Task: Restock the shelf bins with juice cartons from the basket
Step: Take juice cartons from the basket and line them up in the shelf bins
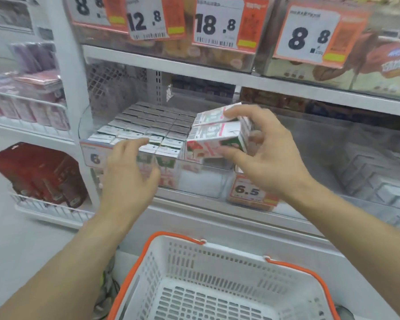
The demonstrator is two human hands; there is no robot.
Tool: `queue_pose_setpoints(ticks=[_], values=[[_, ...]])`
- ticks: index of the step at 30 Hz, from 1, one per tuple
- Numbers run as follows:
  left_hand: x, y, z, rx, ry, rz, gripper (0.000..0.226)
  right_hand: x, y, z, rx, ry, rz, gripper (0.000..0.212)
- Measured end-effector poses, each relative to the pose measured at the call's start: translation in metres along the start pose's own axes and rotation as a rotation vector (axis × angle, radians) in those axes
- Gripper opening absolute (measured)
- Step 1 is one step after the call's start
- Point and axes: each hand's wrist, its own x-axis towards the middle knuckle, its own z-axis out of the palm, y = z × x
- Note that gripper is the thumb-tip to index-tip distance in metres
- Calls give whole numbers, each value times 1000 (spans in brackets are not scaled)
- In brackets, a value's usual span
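Note:
A clear shelf bin (203, 181) holds several upright juice cartons (148, 125) with white, green and pink print, packed in rows on its left side. My right hand (261, 155) grips two stacked juice cartons (217, 135) lying on their sides, held above the bin's right end. My left hand (132, 174) hovers in front of the bin's front wall, fingers spread, holding nothing. Below, the white plastic basket (217, 269) with orange rim shows no cartons inside.
Price tags hang on the bin front (247, 190) and on the upper shelf bins (215, 21). A neighbouring clear bin (356, 172) stands to the right. Red boxes (39, 172) sit in a wire rack at the left. Snack packs fill the shelf above.

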Motion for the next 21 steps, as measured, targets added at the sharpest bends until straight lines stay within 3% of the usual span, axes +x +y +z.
queue_pose_setpoints(ticks=[2,8,15,19,21], values=[[-6,-9,10,55,-19,72,49,18,-7,9,-220,-1,-61,52],[-12,-22,19,188,-21,160,55,59,-19,38,-635,-368,119,45],[-4,-18,26,171,36,156,44,79,3,63,-392,-547,303,44],[-7,-17,29,192,27,136,43,67,21,72,-241,-476,387,35],[-8,-18,28,186,19,129,45,65,25,75,-296,-459,351,32]])
